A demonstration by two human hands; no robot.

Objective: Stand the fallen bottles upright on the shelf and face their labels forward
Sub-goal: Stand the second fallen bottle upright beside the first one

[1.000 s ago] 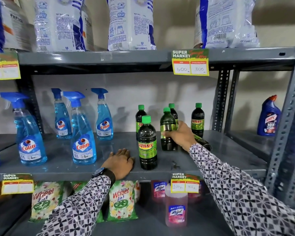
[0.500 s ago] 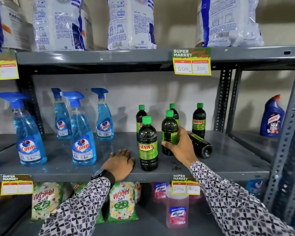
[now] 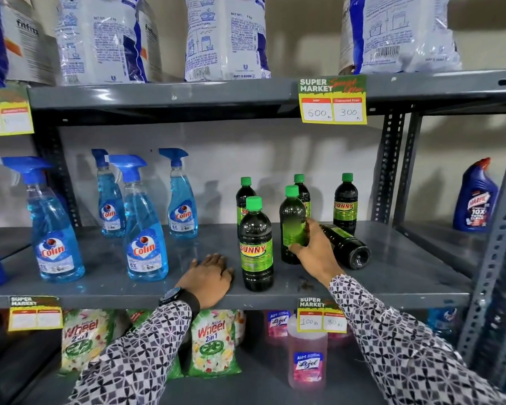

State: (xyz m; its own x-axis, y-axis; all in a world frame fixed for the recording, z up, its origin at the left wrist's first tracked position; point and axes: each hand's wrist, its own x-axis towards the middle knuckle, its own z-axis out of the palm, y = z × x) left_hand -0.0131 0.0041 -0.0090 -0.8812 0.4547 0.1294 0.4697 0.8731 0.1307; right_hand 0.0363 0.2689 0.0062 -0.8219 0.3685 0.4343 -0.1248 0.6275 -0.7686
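Several dark Sunny bottles with green caps stand on the grey middle shelf (image 3: 392,258). My right hand (image 3: 314,249) grips one upright bottle (image 3: 292,226) whose green label shows no name toward me. Just right of that hand, a fallen bottle (image 3: 346,247) lies on its side, base toward me. The front bottle (image 3: 256,247) stands upright with its Sunny label facing forward. Behind stand two more bottles (image 3: 245,197), (image 3: 301,188), and one at the right (image 3: 345,203) with its label forward. My left hand (image 3: 209,277) rests flat on the shelf edge, empty.
Blue Colin spray bottles (image 3: 145,226) stand on the left of the shelf. A Harpic bottle (image 3: 475,197) is in the right bay. Detergent bags (image 3: 225,39) fill the upper shelf; Wheel packs (image 3: 214,343) and a pink Lizol bottle (image 3: 307,361) sit below. Steel uprights (image 3: 389,171) stand at right.
My right hand has stood the held bottle more upright and turned it, so a plain green label side now faces me. The fallen bottle behind it has come into view. My left hand stayed put.
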